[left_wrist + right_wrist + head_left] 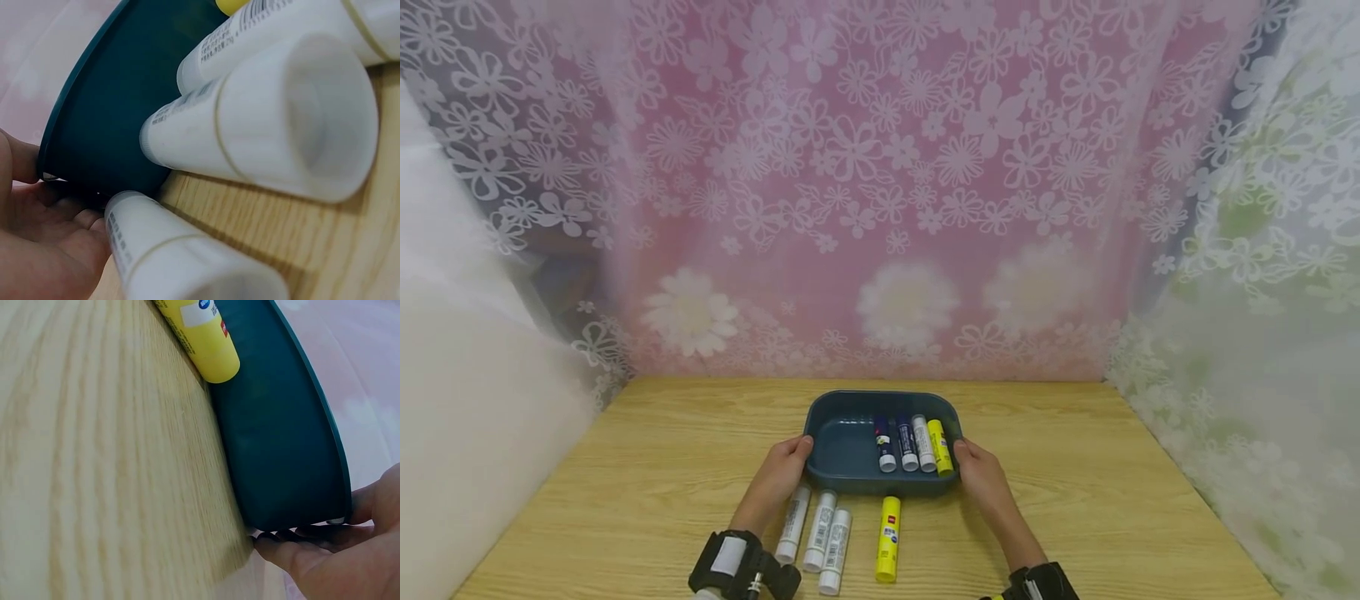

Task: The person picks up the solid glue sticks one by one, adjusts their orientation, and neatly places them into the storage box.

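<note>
A dark teal plastic tray [842,446] sits on the wooden table. My left hand [777,477] grips its left end and my right hand [985,485] its right end, thumbs at the rim and the other fingers low on the outer wall. Several glue sticks lie side by side in the tray's right half, among them a yellow glue stick [939,447] and dark blue ones with white ends. In front of the tray lie three white glue sticks [820,533] near my left wrist and one yellow glue stick [888,540] farther right.
The wooden table [1075,500] reaches back to a pink curtain [865,208] with white flowers. Pale sheer curtains hang along the left and right sides. A black strap with a camera [741,567] is on the left wrist, another strap [1043,582] on the right.
</note>
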{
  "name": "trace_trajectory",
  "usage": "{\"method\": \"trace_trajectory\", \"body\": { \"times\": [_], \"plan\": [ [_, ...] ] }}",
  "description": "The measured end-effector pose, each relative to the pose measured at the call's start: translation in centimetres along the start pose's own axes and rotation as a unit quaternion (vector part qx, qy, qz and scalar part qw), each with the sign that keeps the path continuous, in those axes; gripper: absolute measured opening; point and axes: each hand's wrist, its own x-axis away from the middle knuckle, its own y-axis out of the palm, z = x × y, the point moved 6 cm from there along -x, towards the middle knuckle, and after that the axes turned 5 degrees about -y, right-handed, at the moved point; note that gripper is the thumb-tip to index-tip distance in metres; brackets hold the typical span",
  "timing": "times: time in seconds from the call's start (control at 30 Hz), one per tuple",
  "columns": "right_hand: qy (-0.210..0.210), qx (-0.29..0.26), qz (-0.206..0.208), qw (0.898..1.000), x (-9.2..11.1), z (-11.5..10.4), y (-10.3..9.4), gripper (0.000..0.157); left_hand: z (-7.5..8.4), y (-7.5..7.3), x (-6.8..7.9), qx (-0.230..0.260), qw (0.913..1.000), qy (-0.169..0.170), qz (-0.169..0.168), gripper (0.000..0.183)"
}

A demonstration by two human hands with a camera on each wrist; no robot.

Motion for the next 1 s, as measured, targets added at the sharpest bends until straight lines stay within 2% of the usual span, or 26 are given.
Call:
{"method": "trace_trajectory", "body": {
  "times": [0.3, 0.6, 1.0],
  "plan": [
    [-0.005, 0.018, 0.004, 1.000, -0.06, -0.04, -0.17, 0.057, 0.08, -0.04, -0.17, -0.010, 0.9999, 0.000, -0.011, 0.051],
    [-0.005, 0.012, 0.011, 1.000, -0.16, -0.04, -0.30, 0.056, 0.46, -0.12, -0.04, -0.032, 0.9994, 0.008, -0.011, 0.050],
    [-0.011, 0.022, 0.014, 1.000, -0.13, 0.17, -0.12, 0.055, 0.97, -0.31, 0.22, -0.076, 0.9960, 0.021, -0.042, 0.049]
  ]
}}
